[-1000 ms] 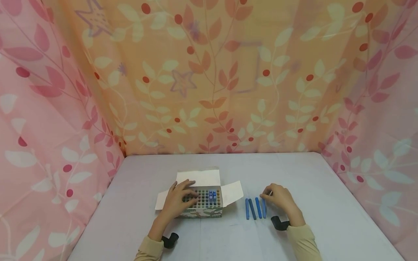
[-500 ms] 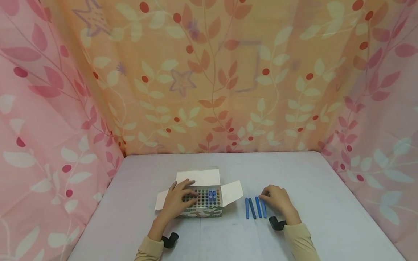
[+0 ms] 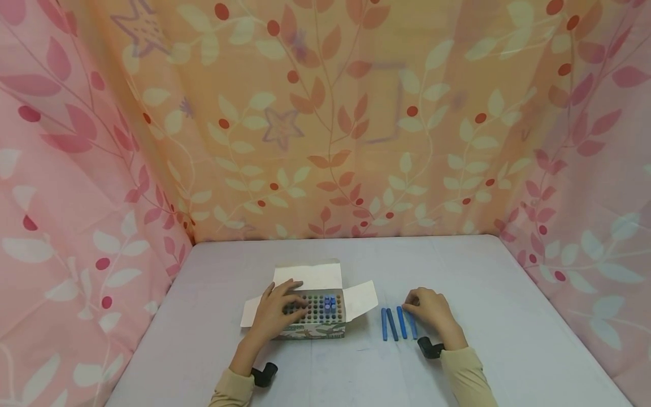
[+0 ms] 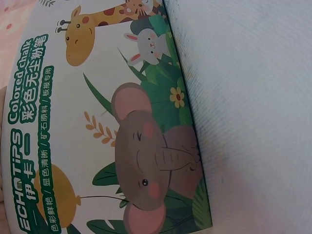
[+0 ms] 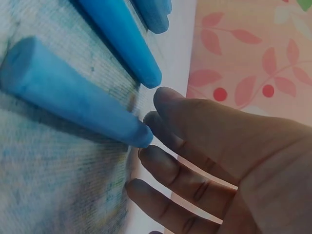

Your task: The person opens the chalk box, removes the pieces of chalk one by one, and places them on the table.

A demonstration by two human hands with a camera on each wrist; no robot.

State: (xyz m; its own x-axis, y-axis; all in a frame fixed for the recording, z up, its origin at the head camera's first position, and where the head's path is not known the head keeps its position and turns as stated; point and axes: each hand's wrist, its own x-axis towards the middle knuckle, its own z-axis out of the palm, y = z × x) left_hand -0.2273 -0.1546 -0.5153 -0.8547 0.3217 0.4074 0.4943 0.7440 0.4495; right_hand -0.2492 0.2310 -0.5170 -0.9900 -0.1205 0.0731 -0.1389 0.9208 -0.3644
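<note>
In the head view an open chalk box point(image 3: 319, 331) stands left of centre, its inside a grid of round holes. Several blue and violet chalk sticks point(image 3: 330, 305) poke up from that grid. My left hand point(image 3: 277, 311) rests over the box's left part, fingers spread and slightly bent; its fingertips are mostly hidden in the left wrist view. To the right, my right hand point(image 3: 429, 308) is at the far end of the rightmost blue chalk stick point(image 5: 73, 92). Its thumb and fingers are relaxed and apart, fingertips right at the chalk's tip, the chalk lying on the cloth.
Several other blue chalk sticks point(image 3: 391, 325) lie in a row between the box and my right hand. The box's white side flap point(image 3: 361, 299) sticks out toward them. A white cloth covers the table point(image 3: 325, 373), with flowered curtains point(image 3: 325, 141) around it.
My right hand has shifted slightly left and settled at the end of the rightmost chalk stick. The left hand and the box stay put.
</note>
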